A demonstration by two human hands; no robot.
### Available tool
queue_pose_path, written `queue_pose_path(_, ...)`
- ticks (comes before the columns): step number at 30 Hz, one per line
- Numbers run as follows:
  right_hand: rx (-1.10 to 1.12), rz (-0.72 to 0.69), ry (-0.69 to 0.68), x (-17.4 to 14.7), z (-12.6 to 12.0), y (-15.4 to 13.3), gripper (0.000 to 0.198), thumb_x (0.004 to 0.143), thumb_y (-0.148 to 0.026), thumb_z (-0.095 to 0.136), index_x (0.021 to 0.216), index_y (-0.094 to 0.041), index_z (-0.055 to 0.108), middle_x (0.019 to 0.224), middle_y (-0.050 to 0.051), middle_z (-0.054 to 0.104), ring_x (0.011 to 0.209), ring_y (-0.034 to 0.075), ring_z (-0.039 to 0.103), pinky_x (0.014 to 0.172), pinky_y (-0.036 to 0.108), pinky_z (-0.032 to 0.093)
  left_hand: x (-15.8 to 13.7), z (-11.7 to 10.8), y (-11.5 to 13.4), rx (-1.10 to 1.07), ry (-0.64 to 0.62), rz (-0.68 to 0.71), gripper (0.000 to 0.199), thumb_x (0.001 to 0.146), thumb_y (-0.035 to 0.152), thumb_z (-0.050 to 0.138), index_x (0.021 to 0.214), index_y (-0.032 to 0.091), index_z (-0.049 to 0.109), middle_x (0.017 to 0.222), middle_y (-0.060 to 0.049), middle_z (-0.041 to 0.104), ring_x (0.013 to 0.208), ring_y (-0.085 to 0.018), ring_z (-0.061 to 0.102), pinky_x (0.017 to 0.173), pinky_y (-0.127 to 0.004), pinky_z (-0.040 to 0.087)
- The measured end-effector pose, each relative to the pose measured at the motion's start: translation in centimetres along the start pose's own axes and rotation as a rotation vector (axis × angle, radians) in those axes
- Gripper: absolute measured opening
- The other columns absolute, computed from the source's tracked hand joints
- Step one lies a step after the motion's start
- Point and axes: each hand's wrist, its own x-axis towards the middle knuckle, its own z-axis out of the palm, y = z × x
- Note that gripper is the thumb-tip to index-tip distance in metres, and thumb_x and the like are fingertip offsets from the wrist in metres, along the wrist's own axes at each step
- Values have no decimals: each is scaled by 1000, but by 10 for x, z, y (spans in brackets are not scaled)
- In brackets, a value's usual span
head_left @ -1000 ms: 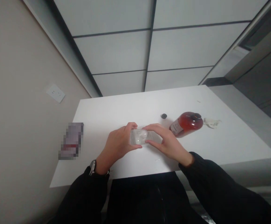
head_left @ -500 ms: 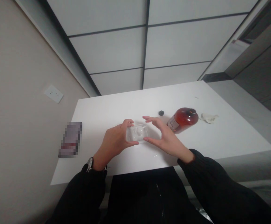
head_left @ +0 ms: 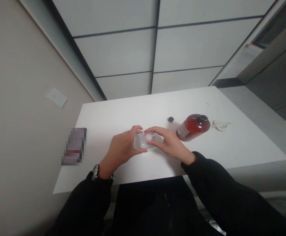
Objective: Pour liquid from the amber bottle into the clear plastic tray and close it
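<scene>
A small clear plastic box [head_left: 138,141] with a rounded clear piece [head_left: 148,137] in it is between my hands, over the white table. My left hand [head_left: 123,145] is closed around the box's left end, thumb along the near side and fingers at the far side. From the right, my right hand [head_left: 167,141] reaches over the box. Its thumb and fingertips are on either side of the rounded piece, pinching it. Whether the piece is loose or part of the box I cannot make out.
On the white table [head_left: 108,114], a large bottle of reddish-brown liquid [head_left: 194,127] stands uncapped right of my hands. A black cap [head_left: 170,119] lies beyond them, and a crumpled whitish scrap [head_left: 220,125] is right of the bottle. A blurred-out flat object [head_left: 74,146] is at the left edge.
My right hand has moved left, from the box's right end to over the rounded piece, and its fingers have drawn closer together. My left hand keeps its hold.
</scene>
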Motion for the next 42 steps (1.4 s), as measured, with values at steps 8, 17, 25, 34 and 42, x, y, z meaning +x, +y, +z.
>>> queue_pose_path(8,-51,31,181,-16,20,2,44,93,-40,77,132,-25,63,130,11,72,123,29,69,108,51,56,-4,2,-9,-17,134,162,108,70,50,97,155,26,35,148,-12,66,133,-37,66,105,-48,59)
queue_pose_path(17,-33,-22,25,-23,0,8,51,86,-41,84,130,-25,63,135,12,68,127,29,67,112,54,55,-39,37,-42,-385,203,80,65,89,36,80,146,28,48,150,-11,61,140,-30,60,116,-53,51)
queue_pose_path(25,-82,43,50,-36,-23,-14,50,85,-43,84,128,-26,65,136,11,69,128,30,67,110,56,57,-48,26,-22,-435,208,69,60,85,34,85,136,28,55,139,-7,69,129,-27,67,109,-48,58)
queue_pose_path(34,-110,20,-20,-43,-24,-13,50,84,-39,86,126,-24,65,135,11,70,126,30,68,112,55,56,-55,22,-18,-431,214,100,57,86,31,84,135,27,56,141,-6,68,132,-27,64,111,-47,56)
queue_pose_path(42,-110,18,-38,-47,-26,-9,50,83,-38,86,127,-25,65,135,11,70,128,30,67,112,56,56,-55,21,-18,-444,177,145,54,87,32,83,134,27,57,139,-7,68,129,-27,66,113,-47,54)
